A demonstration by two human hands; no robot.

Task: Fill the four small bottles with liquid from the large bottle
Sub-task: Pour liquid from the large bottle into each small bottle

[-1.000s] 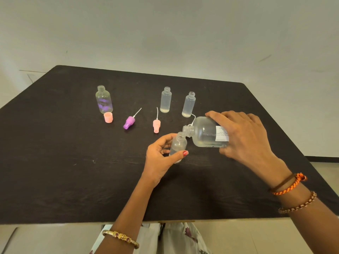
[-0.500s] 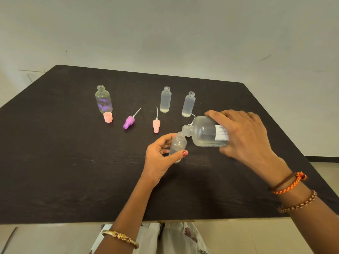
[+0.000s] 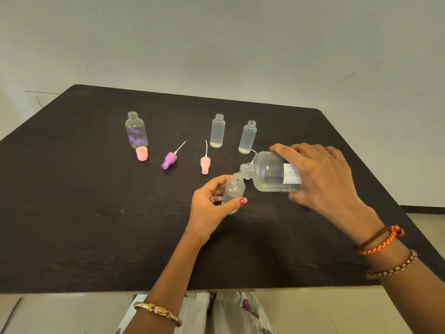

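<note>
I am clamping my left hand (image 3: pixel 212 203) around the small bottle (image 3: pixel 233 192) just above the surface (image 3: pixel 96 213) while my right hand (image 3: pixel 320 179) is gripping the large bottle (image 3: pixel 269 172), tipping gently, mouth against mouth, avoiding spills.

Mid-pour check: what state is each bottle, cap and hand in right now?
Large bottle: uncapped, tipped sideways, mouth at held bottle's neck.
Held small bottle: uncapped, tilted.
Two frosted bottles: upright, uncapped.
Clear bottle: upright, uncapped.
Spray caps: lying loose.
Left hand: grips small bottle.
Right hand: grips large bottle.
</note>
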